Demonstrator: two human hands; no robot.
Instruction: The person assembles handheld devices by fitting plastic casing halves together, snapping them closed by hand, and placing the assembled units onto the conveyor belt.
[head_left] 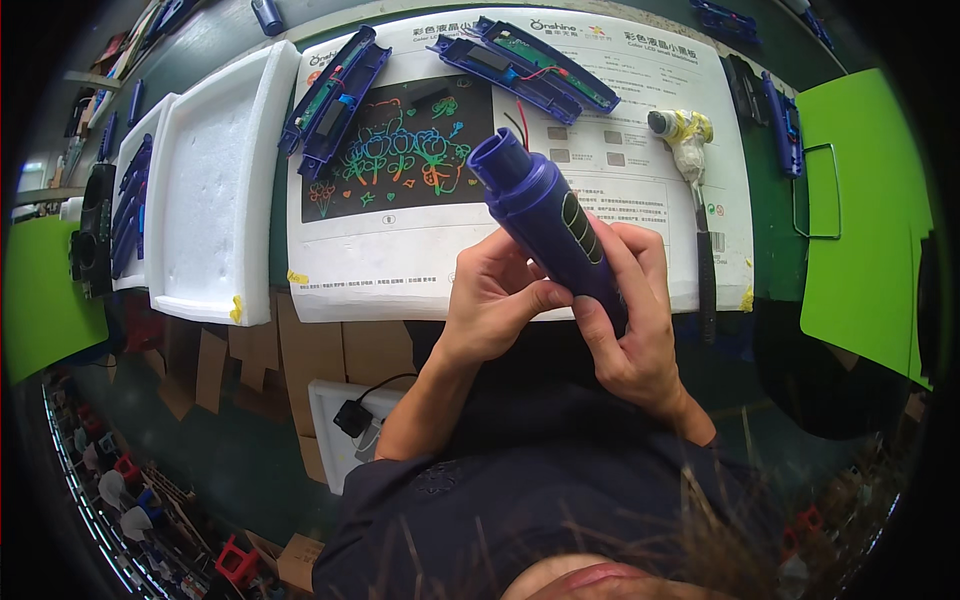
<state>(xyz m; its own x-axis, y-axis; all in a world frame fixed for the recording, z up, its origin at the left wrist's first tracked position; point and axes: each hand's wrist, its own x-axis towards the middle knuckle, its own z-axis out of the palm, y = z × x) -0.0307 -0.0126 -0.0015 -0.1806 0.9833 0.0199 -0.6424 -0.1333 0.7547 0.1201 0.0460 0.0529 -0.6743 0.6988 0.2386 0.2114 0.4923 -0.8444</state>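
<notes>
Between both hands I hold a dark blue plastic cylindrical housing (pixel 545 205), tilted with its narrower, hollow end up and to the left. A dark panel with pale outlined segments runs along its side. My left hand (pixel 495 300) has its fingers closed against the housing's left side, the thumb across its lower part. My right hand (pixel 635 325) wraps the lower right side, thumb in front. Beyond the housing lie opened blue half-shells (pixel 335 105) with green circuit boards, and another opened pair (pixel 530 65) with red wires.
A printed white cardboard sheet (pixel 380 245) covers the table's middle. On its right lies a hammer (pixel 690 150) with a tape-wrapped head. White foam trays (pixel 215 190) stand at left. Green panels (pixel 860 220) flank the right side, near more blue shells (pixel 783 125).
</notes>
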